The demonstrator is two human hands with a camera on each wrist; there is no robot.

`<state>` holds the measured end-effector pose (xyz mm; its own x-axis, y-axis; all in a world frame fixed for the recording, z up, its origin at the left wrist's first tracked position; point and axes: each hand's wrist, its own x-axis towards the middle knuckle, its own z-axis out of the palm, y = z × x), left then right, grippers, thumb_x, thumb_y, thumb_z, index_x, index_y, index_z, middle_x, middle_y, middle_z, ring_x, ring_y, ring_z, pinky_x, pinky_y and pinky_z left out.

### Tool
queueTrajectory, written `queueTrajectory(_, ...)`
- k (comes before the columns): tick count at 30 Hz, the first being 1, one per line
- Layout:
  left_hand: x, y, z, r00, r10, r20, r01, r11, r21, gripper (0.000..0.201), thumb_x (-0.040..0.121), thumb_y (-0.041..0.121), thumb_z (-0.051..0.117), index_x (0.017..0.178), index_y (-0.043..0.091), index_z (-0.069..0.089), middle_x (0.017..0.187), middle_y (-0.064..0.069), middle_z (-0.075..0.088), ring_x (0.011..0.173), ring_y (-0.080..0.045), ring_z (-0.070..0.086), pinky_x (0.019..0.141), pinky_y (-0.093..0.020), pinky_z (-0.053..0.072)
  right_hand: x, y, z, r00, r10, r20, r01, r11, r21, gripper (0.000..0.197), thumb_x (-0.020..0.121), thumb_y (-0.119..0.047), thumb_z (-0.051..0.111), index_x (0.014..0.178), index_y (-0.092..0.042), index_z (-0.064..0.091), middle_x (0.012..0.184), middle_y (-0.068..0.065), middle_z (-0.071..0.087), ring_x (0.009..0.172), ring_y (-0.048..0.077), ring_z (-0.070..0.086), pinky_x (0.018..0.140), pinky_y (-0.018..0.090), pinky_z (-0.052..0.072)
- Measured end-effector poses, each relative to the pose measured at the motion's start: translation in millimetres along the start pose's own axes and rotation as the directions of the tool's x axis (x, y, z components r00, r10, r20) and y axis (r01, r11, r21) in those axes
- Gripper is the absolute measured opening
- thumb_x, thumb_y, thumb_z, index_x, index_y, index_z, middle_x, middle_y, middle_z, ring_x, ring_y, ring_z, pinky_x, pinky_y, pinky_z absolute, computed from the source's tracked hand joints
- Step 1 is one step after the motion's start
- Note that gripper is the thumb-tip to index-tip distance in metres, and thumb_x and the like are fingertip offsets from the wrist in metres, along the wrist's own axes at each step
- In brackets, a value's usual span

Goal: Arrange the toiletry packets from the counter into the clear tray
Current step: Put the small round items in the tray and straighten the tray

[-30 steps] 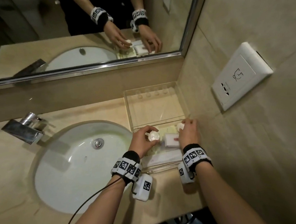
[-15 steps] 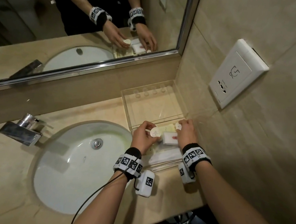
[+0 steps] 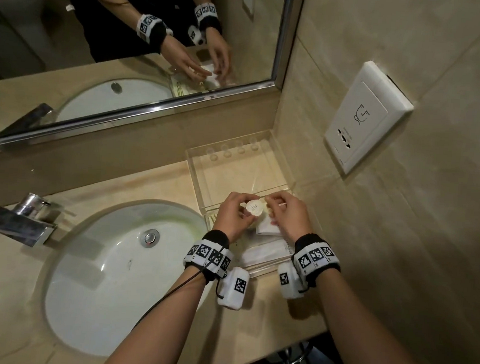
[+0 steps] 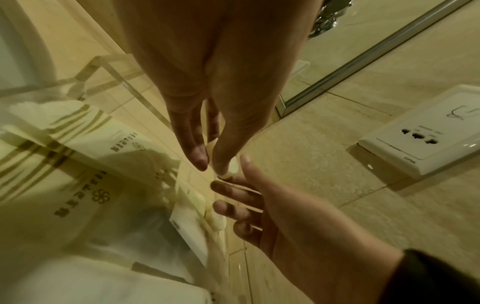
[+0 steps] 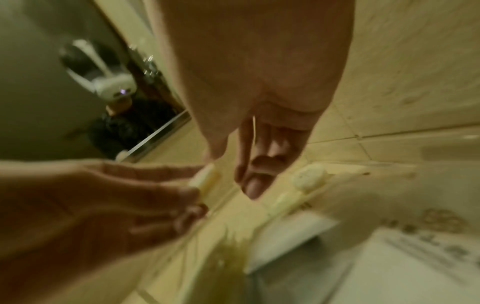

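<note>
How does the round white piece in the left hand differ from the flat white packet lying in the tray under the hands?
The round white piece is a small disc; the flat white packet is rectangular and larger. The round white piece is held up, pinched by the left hand; the flat white packet lies in the clear tray, partly covered by the right hand. Both are white with faint print.

Head camera looks steeply down from above the tabletop point(image 3: 148, 181), mirror point(image 3: 129, 46) at twelve o'clock. Each wrist camera sits tight behind its fingers, facing forward. All three share the clear tray point(image 3: 196, 176) point(image 4: 109, 67) corner.
</note>
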<state>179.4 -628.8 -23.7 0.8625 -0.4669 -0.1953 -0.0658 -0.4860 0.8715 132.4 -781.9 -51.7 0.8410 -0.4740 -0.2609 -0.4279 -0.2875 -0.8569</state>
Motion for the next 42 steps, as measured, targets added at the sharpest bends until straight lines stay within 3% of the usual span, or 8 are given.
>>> queueTrajectory(7,10,3,15,1.000,-0.018,0.018,0.018,1.000,0.003,0.038,0.079,-0.007,0.061,0.112,0.013,0.060,0.116,-0.005,0.063,0.084,-0.016,0.061,0.075,-0.019,0.051,2,5,-3,0.979,0.174,0.106,-0.190,0.968,0.164,0.025,0.085,-0.016,0.074,0.105,-0.004,0.066,0.087,0.013,0.072,0.059,0.008,0.065,0.055,0.014,0.052)
queueTrajectory(12,13,0,26,0.996,-0.032,0.078,0.019,0.988,0.156,0.028,0.089,0.000,0.054,0.114,0.009,0.062,0.123,-0.008,0.058,0.097,-0.020,0.061,0.090,-0.027,0.049,14,14,-3,0.949,0.312,0.042,-0.315,0.936,0.156,0.024,0.089,-0.005,0.066,0.109,0.007,0.059,0.075,0.010,0.066,0.058,0.017,0.065,0.071,0.041,0.062)
queueTrajectory(17,12,-1,38,0.984,-0.005,0.178,-0.050,0.951,0.306,0.036,0.090,0.000,0.051,0.125,0.005,0.059,0.135,-0.011,0.050,0.122,-0.026,0.051,0.110,-0.032,0.037,15,7,-7,0.978,0.207,-0.041,-0.205,0.978,0.046,0.020,0.083,0.000,0.071,0.099,-0.001,0.059,0.084,0.012,0.067,0.065,0.016,0.068,0.047,0.021,0.057)
queueTrajectory(23,14,-3,49,0.974,-0.020,0.225,-0.071,0.919,0.388,0.050,0.092,-0.001,0.048,0.141,0.009,0.044,0.156,-0.006,0.026,0.137,-0.024,0.038,0.113,-0.025,0.025,9,20,-9,0.987,0.119,-0.105,-0.128,0.989,-0.075,0.017,0.084,0.001,0.069,0.098,-0.006,0.061,0.089,0.013,0.065,0.070,0.020,0.072,0.053,0.028,0.060)
queueTrajectory(26,14,-4,53,0.967,-0.043,0.252,-0.087,0.872,0.483,0.051,0.092,0.000,0.046,0.142,0.010,0.040,0.157,-0.010,0.020,0.136,-0.030,0.040,0.109,-0.032,0.035,8,22,-8,0.993,0.080,-0.081,-0.096,0.972,-0.213,0.030,0.085,-0.002,0.069,0.109,-0.016,0.060,0.083,0.004,0.065,0.070,0.014,0.068,0.053,0.015,0.052)
queueTrajectory(32,17,-6,60,0.982,-0.020,0.190,-0.082,0.854,0.514,0.044,0.098,0.033,0.038,0.141,0.025,0.031,0.140,-0.011,0.049,0.104,-0.026,0.059,0.090,-0.034,0.045,10,18,-6,0.997,0.021,-0.078,-0.047,0.936,-0.348,0.038,0.084,0.003,0.066,0.118,-0.014,0.061,0.100,0.008,0.063,0.085,0.023,0.065,0.079,0.042,0.058)
queueTrajectory(39,21,-2,55,0.960,-0.104,0.259,-0.050,0.851,0.523,0.063,0.084,-0.002,0.062,0.142,0.010,0.041,0.157,-0.009,0.018,0.132,-0.030,0.043,0.108,-0.034,0.039,5,13,-10,0.997,-0.007,-0.080,-0.025,0.921,-0.389,0.035,0.085,0.002,0.065,0.116,-0.014,0.061,0.108,0.010,0.064,0.086,0.022,0.064,0.079,0.039,0.057)
queueTrajectory(42,19,-3,48,0.965,-0.066,0.254,-0.075,0.859,0.507,0.052,0.090,0.002,0.053,0.140,0.012,0.044,0.151,-0.013,0.029,0.130,-0.032,0.045,0.106,-0.036,0.041,2,13,-14,0.997,-0.019,-0.079,-0.009,0.938,-0.345,0.024,0.086,0.001,0.065,0.106,-0.011,0.062,0.101,0.007,0.064,0.075,0.013,0.063,0.065,0.018,0.055)
